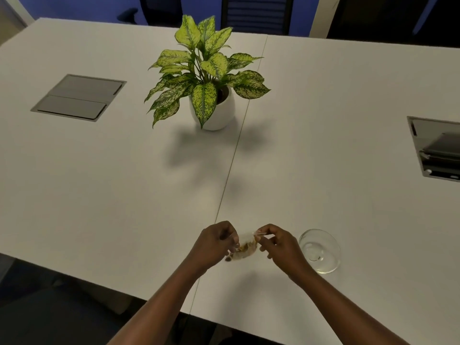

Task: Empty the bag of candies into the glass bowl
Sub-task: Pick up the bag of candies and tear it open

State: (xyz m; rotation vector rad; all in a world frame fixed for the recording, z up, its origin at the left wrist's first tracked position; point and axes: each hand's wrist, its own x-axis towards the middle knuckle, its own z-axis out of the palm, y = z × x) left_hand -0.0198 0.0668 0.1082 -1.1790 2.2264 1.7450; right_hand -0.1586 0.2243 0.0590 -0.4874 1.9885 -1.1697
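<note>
Bag of candies (245, 247) is a small clear pouch, held up between both hands just above the bench (99, 183) near its front edge, top edge stretched sideways, brownish/yellow candies bunched in the lower part. Left hand (215, 242) is pinched on the bag's left top corner, fingers curled in. Right hand (278, 242) is pinched on the right top corner, thumb and forefinger closed on the plastic. Can't tell whether the bag mouth is open or sealed, too blurred. Glass bowl (319, 251) sits on the bench just right of the right hand, upright, nothing visible inside it, not touching the hand or bag. Bench is white, with a seam (231, 168) running front to back just left of the bag. Further back near the seam: potted plant (206, 78) in a white pot. Closed cable hatch (79, 97) far left, open cable hatch (435, 148) at the right edge. Dark chairs (256, 13) beyond the far side.
</note>
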